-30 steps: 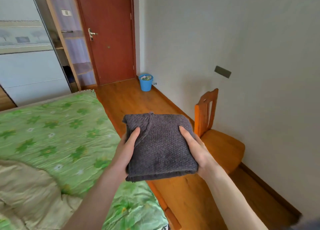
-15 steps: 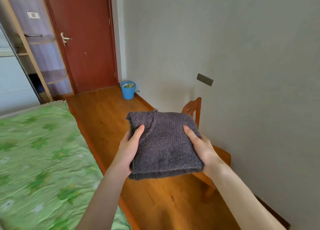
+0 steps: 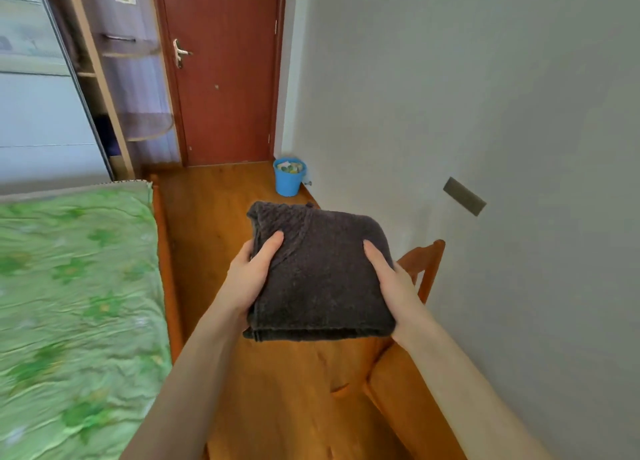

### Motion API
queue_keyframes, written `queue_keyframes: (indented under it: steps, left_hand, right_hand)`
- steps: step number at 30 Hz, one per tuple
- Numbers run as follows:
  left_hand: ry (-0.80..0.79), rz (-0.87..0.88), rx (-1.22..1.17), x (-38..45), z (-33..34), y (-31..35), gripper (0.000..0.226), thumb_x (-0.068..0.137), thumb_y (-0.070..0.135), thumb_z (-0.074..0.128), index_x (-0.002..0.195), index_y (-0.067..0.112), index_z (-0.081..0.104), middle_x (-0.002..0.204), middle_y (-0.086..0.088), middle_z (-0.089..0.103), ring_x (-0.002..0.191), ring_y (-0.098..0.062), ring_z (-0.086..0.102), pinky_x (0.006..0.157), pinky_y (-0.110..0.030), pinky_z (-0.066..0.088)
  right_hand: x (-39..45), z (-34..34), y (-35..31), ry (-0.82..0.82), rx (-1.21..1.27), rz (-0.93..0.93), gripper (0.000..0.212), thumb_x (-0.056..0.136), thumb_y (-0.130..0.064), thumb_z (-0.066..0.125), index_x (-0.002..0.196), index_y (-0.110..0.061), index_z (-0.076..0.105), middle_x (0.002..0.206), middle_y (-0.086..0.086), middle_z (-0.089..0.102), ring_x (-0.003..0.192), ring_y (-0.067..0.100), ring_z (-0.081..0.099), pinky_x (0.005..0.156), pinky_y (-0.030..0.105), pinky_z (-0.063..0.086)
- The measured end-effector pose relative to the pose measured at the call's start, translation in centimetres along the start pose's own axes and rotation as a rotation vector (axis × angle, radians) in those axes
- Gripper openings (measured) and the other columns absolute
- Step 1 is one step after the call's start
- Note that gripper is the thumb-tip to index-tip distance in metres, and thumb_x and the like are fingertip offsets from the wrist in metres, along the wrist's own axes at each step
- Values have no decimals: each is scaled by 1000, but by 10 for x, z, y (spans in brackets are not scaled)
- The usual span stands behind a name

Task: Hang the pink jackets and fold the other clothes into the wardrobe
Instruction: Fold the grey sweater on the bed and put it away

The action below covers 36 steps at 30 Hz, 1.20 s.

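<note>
A folded dark grey knitted garment [image 3: 325, 276] is held flat in front of me above the wooden floor. My left hand [image 3: 251, 276] grips its left edge with the thumb on top. Its right edge is held the same way by my right hand [image 3: 393, 281]. The wardrobe [image 3: 69, 89] stands at the far left beyond the bed, with a pale sliding door and open rounded end shelves [image 3: 145, 127]. No pink jacket is in view.
A bed with a green floral sheet [image 3: 76, 303] fills the left. A wooden chair [image 3: 419, 366] stands against the grey wall on the right, under my right arm. A blue bin [image 3: 288, 177] sits in the corner beside a closed red-brown door [image 3: 225, 71]. Wooden floor runs between bed and wall.
My view has swung back left and moved along the aisle; door, bin and wardrobe look nearer. Both hands keep the same hold on the folded garment.
</note>
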<state>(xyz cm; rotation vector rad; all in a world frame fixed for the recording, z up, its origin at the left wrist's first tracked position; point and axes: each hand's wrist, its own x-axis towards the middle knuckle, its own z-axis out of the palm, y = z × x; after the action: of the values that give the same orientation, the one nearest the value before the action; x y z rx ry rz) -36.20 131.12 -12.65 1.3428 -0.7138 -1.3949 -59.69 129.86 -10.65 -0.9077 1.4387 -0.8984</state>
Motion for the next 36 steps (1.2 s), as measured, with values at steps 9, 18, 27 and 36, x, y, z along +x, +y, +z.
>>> queue_keyframes:
  steps: [9, 18, 27, 36]
  left_hand:
    - [138, 37, -33, 86, 39, 34, 83, 73, 75, 80, 142, 36, 55, 127, 1, 72, 105, -23, 76, 96, -49, 61]
    - [251, 96, -126, 184, 63, 51, 86, 67, 72, 86, 140, 35, 60, 124, 1, 76, 106, -24, 77, 94, -47, 61]
    - [453, 238, -204, 245, 59, 92, 70, 78, 61, 81, 138, 29, 63, 123, -2, 77, 109, -26, 76, 94, -43, 60]
    - [519, 280, -234, 313, 6, 123, 73, 72, 65, 85, 131, 30, 63, 119, -3, 79, 106, -27, 77, 83, -40, 64]
  right_hand:
    - [117, -10, -61, -166, 23, -27, 96, 77, -76, 73, 156, -30, 42, 142, 2, 60, 123, 28, 63, 106, 54, 53]
    - [245, 1, -104, -280, -36, -144, 78, 85, -72, 68, 149, -30, 51, 136, -4, 63, 119, 20, 64, 99, 44, 58]
    - [338, 54, -162, -505, -65, -108, 85, 84, -71, 69, 154, -30, 45, 145, -3, 58, 126, 24, 60, 110, 52, 51]
    - [409, 136, -199, -615, -134, -67, 94, 74, -77, 66, 154, -32, 44, 145, -3, 57, 124, 24, 60, 102, 48, 55]
